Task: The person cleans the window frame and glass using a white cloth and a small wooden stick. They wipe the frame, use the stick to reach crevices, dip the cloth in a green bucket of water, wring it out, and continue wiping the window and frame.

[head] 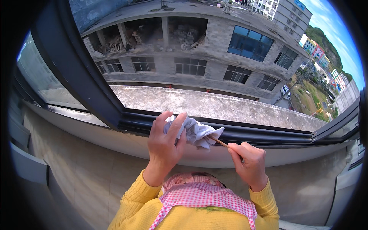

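A crumpled pale grey-white cloth lies bunched over the black window track. My left hand grips the cloth's left end, thumb and fingers around it. Between the fingertips of my right hand is a thin brown stick, perhaps wooden. The stick slants up and left, and its far end is hidden in the cloth's folds. Both hands are at the inner edge of the track, the right one a little lower and apart from the cloth.
A dark window frame post rises at the left, with a glass pane beyond it. Another frame post stands at the right. Outside the opening runs a weathered concrete ledge, facing a grey block building. Below is a tiled floor.
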Action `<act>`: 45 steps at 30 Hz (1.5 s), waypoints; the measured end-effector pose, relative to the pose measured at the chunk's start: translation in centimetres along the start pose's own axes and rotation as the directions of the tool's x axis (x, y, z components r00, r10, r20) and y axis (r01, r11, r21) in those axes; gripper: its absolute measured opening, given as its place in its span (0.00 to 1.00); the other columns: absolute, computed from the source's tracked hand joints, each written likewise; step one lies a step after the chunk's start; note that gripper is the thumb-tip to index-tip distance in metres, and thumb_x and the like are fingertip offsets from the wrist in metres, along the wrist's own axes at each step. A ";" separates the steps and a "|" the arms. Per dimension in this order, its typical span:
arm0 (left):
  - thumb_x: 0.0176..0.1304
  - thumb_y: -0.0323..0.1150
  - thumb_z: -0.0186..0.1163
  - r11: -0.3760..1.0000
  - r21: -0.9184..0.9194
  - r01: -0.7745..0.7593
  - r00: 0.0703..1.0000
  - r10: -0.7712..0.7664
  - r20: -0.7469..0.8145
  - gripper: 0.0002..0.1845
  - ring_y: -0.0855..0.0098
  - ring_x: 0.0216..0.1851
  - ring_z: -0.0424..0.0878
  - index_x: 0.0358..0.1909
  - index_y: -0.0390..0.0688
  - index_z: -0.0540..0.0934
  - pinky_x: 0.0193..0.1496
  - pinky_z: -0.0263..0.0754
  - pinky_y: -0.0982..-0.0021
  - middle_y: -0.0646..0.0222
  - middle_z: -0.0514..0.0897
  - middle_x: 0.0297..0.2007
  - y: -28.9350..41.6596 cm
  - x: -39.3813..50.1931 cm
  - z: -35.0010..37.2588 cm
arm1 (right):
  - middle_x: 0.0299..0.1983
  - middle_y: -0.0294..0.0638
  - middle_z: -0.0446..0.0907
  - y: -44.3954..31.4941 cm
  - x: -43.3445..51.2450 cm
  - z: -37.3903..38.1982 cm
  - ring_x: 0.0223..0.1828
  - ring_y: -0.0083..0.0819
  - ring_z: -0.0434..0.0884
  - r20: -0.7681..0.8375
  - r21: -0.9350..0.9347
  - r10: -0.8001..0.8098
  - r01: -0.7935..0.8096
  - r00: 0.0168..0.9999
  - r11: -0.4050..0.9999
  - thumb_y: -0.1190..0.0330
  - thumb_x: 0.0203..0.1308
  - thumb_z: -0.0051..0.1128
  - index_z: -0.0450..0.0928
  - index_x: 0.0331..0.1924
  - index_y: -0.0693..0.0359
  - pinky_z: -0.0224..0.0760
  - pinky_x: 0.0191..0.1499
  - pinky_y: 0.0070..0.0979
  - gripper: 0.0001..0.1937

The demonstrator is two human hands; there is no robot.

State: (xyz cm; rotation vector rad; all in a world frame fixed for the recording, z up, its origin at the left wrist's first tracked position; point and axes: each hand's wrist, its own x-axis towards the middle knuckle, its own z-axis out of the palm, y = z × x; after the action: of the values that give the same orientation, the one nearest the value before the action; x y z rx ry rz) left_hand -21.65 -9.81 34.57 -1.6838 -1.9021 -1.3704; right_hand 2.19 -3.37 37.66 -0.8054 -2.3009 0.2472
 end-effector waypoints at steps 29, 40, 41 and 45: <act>0.48 0.24 0.72 0.949 -0.176 -0.261 0.874 0.310 0.375 0.23 0.53 0.42 0.77 0.49 0.45 0.80 0.40 0.76 0.55 0.58 0.76 0.43 9.3 0.9 11.4 | 0.24 0.38 0.76 10.2 -0.8 -4.8 0.29 0.37 0.84 0.138 -0.357 0.010 0.040 0.990 0.933 0.68 0.57 0.59 0.80 0.28 0.55 0.75 0.28 0.37 0.03; 0.54 0.25 0.65 0.836 -0.401 -0.375 0.741 0.530 0.412 0.15 0.46 0.46 0.76 0.44 0.38 0.77 0.40 0.81 0.54 0.48 0.73 0.43 25.0 0.8 27.9 | 0.27 0.38 0.75 20.8 -8.5 -17.0 0.36 0.37 0.81 -0.075 -0.672 0.203 -0.200 0.976 0.713 0.70 0.55 0.61 0.82 0.27 0.56 0.75 0.34 0.37 0.03; 0.55 0.26 0.65 0.836 -0.410 -0.366 0.737 0.529 0.421 0.16 0.46 0.46 0.76 0.45 0.38 0.77 0.42 0.80 0.53 0.47 0.73 0.43 26.4 0.7 29.4 | 0.27 0.38 0.75 21.7 -9.1 -17.9 0.36 0.37 0.81 -0.076 -0.710 0.217 -0.206 0.973 0.674 0.71 0.54 0.61 0.81 0.26 0.56 0.75 0.35 0.37 0.03; 0.54 0.27 0.66 0.830 -0.413 -0.376 0.738 0.537 0.409 0.18 0.45 0.47 0.76 0.47 0.39 0.77 0.43 0.80 0.51 0.47 0.73 0.43 32.0 0.2 34.2 | 0.29 0.38 0.78 25.2 -11.4 -21.0 0.37 0.36 0.82 -0.092 -0.812 0.228 -0.206 0.969 0.545 0.72 0.52 0.62 0.84 0.27 0.57 0.76 0.36 0.35 0.02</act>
State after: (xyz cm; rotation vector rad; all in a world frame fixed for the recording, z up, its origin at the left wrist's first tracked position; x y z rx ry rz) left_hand 19.26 12.76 31.79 -2.6793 -1.3385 -1.1156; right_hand 34.71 8.71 37.81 -1.5541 -2.2806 -0.8057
